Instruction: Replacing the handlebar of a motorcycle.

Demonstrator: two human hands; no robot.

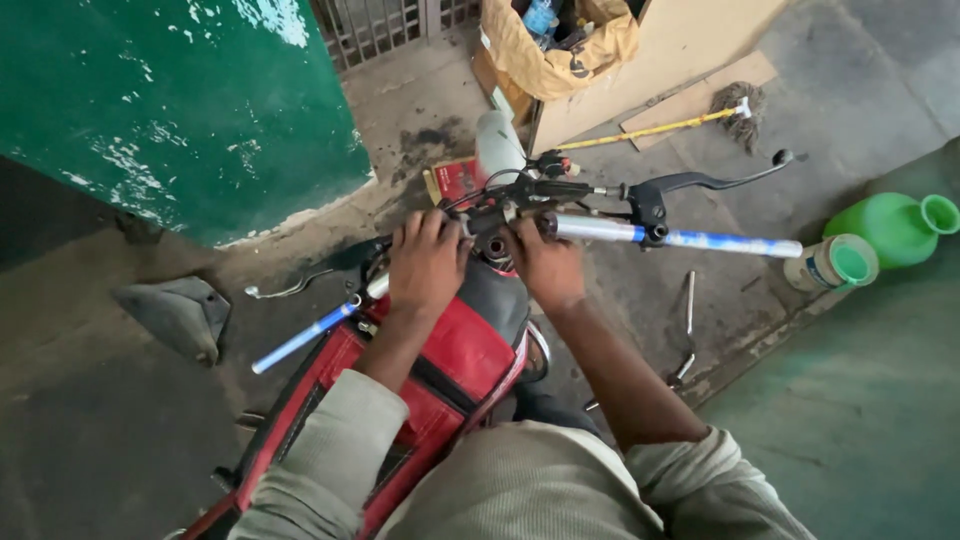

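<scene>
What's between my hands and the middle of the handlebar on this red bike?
Nothing visible. The left hand and the right hand already rest on the centre of the handlebar, above the red tank. The brake lever sits off to the side.

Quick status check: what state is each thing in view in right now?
left hand: on the handlebar centre, fingers curled over it
right hand: gripping at the handlebar centre
handlebar: bare, no grips fitted
right lever: mounted, sticking outward
red tank: in place under the forearms
green jug: lying on its side, mouth open
broom: lying flat on the floor
</scene>
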